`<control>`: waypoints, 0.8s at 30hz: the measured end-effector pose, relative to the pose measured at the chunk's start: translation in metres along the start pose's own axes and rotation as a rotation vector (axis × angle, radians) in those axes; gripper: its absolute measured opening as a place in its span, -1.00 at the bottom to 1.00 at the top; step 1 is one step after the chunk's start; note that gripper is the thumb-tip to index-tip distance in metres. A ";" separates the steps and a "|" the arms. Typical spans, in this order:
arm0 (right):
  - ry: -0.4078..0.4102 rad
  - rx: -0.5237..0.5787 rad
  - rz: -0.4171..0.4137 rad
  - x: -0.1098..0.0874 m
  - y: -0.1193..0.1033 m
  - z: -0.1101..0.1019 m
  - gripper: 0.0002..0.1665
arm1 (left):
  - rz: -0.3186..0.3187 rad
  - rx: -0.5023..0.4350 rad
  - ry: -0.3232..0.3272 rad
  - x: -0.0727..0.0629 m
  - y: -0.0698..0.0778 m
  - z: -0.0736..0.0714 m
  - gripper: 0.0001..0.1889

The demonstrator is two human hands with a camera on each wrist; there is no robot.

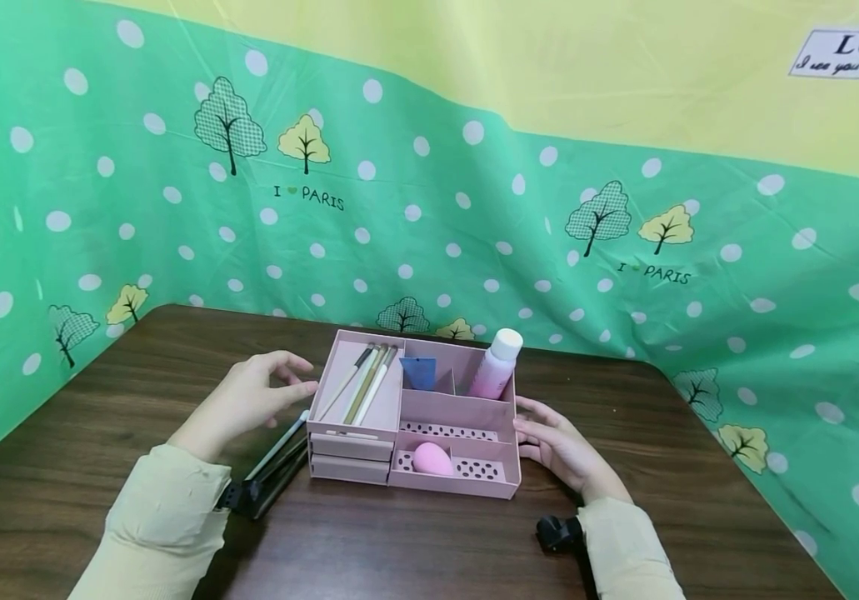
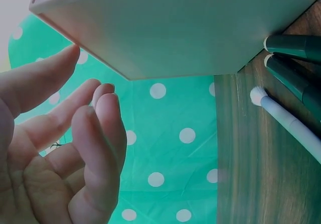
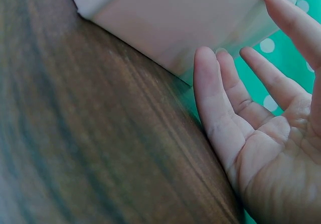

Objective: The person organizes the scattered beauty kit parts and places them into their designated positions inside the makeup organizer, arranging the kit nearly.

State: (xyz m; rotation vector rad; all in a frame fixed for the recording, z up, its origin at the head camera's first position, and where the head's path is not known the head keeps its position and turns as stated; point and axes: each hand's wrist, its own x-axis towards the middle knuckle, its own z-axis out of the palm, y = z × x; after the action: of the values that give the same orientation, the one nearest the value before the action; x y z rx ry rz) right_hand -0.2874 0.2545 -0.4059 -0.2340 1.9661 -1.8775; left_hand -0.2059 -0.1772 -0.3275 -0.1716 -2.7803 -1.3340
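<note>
A pink desktop organizer stands on the table, with two drawers at its lower left. Several slim brushes lie in its left tray. A small blue piece and a pink bottle with a white cap stand in the back compartments. In a front compartment sits a pink makeup sponge. My left hand is beside the organizer's left wall, its fingers loosely bent and holding nothing. At the right wall my right hand has its fingers extended, with fingertips at the wall's edge.
Left of the organizer, below my left hand, lie a white-tipped brush and dark-handled brushes or pens. The brown wooden table ends at the back against a green dotted curtain.
</note>
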 end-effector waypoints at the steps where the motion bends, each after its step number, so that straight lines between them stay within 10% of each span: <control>1: 0.004 0.003 0.002 0.000 0.000 0.000 -0.16 | -0.001 0.000 -0.001 0.000 0.000 0.000 -0.57; 24: -0.016 0.010 -0.017 -0.001 0.000 0.000 -0.15 | 0.004 0.033 -0.096 -0.001 -0.002 0.006 -0.65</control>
State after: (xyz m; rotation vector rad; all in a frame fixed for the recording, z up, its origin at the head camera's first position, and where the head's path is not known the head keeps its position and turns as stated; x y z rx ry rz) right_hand -0.2860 0.2547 -0.4057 -0.2626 1.9494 -1.8904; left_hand -0.2052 -0.1738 -0.3324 -0.2453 -2.8769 -1.3119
